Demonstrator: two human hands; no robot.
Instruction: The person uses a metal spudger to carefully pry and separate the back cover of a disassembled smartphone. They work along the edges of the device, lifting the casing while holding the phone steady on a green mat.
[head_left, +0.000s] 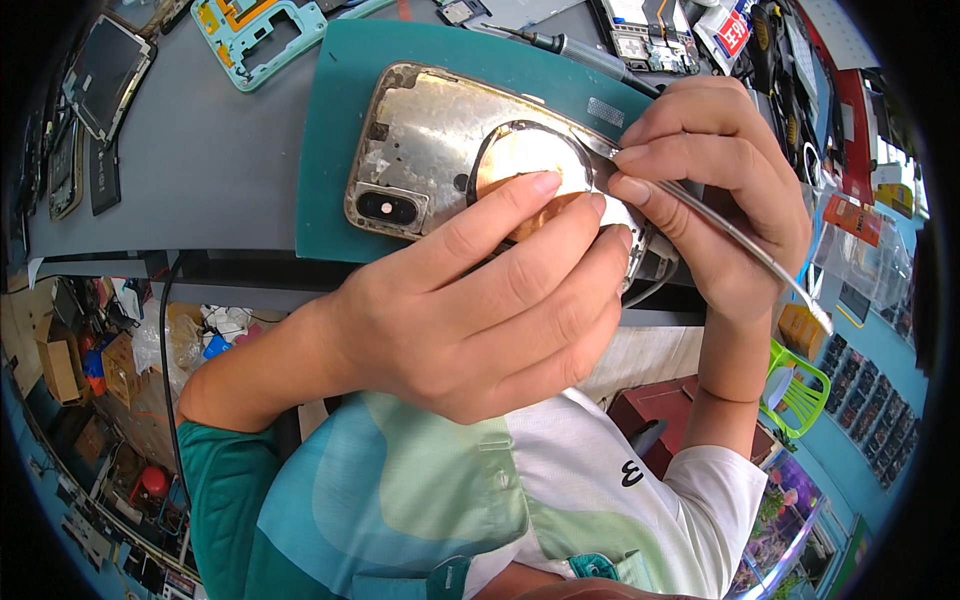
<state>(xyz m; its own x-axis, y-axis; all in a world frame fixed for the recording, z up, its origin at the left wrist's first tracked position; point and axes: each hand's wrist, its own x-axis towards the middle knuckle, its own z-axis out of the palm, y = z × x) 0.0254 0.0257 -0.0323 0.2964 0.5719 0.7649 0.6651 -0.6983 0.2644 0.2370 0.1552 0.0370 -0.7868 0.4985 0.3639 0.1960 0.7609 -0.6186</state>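
Observation:
A worn phone (425, 135) without its back cover lies on a teal mat (345, 60), its camera pair at the lower left. On its bare metal back sits a round copper-coloured coil (525, 160) with a dark rim. My left hand (480, 290) reaches over the phone's near edge, fingers stretched out, tips resting on the coil and the phone beside it. The left thumb is hidden. Between thumb and fingers, my right hand (715, 180) pinches a slim metal pry tool (745, 240). Its flat tip points to the coil's right edge; whether it touches is unclear.
A pen-like screwdriver (585, 55) lies along the mat's far edge. At the far left are a light teal phone frame (260, 40) and a dark screen (108, 75). Another opened phone (645, 35) lies at the back right. The grey table's (215, 170) near edge runs under my forearms.

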